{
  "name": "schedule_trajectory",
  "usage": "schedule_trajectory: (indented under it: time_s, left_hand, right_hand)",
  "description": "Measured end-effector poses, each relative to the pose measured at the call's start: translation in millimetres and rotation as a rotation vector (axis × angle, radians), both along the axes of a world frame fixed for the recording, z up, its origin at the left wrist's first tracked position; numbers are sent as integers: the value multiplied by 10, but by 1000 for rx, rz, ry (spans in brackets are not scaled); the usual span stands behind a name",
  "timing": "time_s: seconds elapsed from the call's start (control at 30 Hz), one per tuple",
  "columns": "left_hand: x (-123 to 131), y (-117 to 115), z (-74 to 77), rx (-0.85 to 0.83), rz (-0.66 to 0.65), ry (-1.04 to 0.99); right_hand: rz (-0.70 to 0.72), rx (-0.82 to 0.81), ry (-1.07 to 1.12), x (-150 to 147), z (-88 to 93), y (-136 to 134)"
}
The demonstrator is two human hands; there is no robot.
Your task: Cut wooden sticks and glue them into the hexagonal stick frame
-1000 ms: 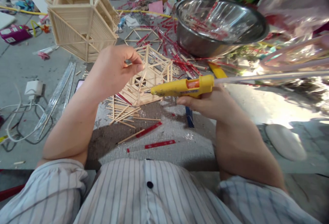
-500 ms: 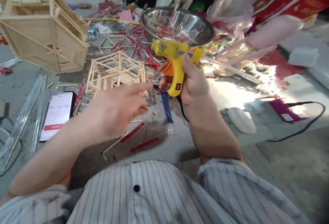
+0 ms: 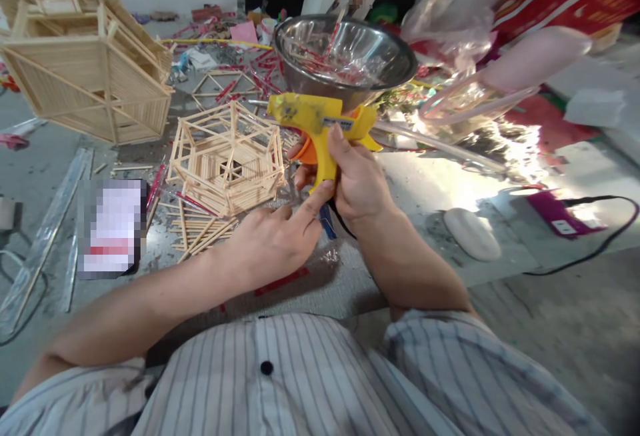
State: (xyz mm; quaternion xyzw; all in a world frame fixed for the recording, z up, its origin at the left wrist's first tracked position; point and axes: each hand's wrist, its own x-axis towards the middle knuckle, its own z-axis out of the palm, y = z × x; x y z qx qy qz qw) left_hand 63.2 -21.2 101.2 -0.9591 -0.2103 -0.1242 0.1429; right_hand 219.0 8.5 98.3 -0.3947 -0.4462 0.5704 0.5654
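Note:
In my right hand point(image 3: 361, 179) is a yellow hot glue gun point(image 3: 313, 116) with an orange trigger point(image 3: 306, 151), its nozzle pointing left. My right fingers wrap round its handle. My left hand point(image 3: 280, 239) reaches across from the left, index fingertip touching the lower handle where the red switch was visible earlier. The other left fingers are loosely bent and hold nothing. Beyond my left hand sits an open hexagonal frame of thin wooden sticks point(image 3: 200, 156). Loose sticks point(image 3: 200, 231) lie in front of it. A blue object point(image 3: 327, 221) shows partly below the gun.
A larger wooden stick model point(image 3: 60, 79) stands at the back left. A metal bowl point(image 3: 410, 66) holds red-and-clear wrappers. A phone point(image 3: 113, 226) lies left. To the right are a white oval object point(image 3: 471, 234) and a purple power strip point(image 3: 563, 213) with a black cable.
My left hand has moved right, bringing its index fingertip onto the gun's handle. My right hand has lowered the glue gun slightly and shifted it left. The stick frame is less covered.

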Motion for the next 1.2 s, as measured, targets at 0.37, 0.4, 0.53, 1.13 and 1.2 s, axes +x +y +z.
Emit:
schedule_trajectory:
  time_s: [0.37, 0.4, 0.53, 1.13, 1.2]
  left_hand:
    - [-483, 281, 336, -230, -3, -301]
    - [-558, 314, 402, -255, 39, -352]
    - [-762, 410, 572, -266, 166, -491]
    - [-87, 102, 32, -53, -43, 40]
    - [-81, 84, 18, -37, -37, 35]
  right_hand:
    - [15, 47, -92, 139, -14, 69]
    - [16, 51, -92, 161, -13, 83]
    - [-4, 50, -82, 195, -27, 128]
    - [-15, -52, -56, -55, -66, 21]
    - [-13, -37, -49, -57, -59, 13]
